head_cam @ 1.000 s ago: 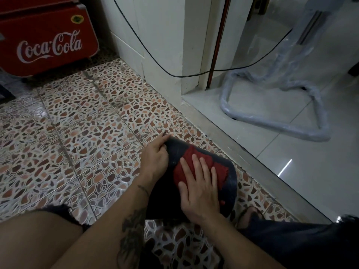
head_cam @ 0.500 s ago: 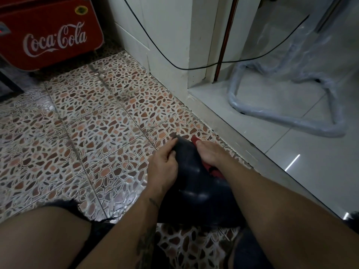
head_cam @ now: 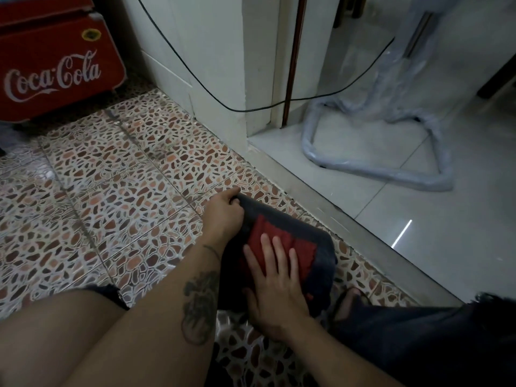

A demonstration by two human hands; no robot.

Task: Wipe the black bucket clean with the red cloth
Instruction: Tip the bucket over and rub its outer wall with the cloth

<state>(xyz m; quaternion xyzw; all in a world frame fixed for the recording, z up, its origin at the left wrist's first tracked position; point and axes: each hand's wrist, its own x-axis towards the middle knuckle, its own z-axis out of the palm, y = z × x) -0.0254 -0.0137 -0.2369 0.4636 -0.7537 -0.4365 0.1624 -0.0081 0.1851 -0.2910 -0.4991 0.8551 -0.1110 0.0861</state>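
Head view: black bucket [head_cam: 321, 248] lies on its side on pebble-patterned floor tiles [head_cam: 117, 191], beside a grey threshold [head_cam: 349, 227]. Left hand [head_cam: 223, 216] clamped on its rim; right hand [head_cam: 276, 283], fingers spread, presses red cloth [head_cam: 303, 251] flat against it.

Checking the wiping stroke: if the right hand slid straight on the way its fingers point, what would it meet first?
More red cloth under the right hand, then probably the black bucket's bare far surface.

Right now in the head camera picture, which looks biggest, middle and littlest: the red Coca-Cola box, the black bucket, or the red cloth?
1. Coca-Cola box, though partly cut off.
2. Black bucket, partly covered by hands.
3. Red cloth, smallest, lying on the bucket.
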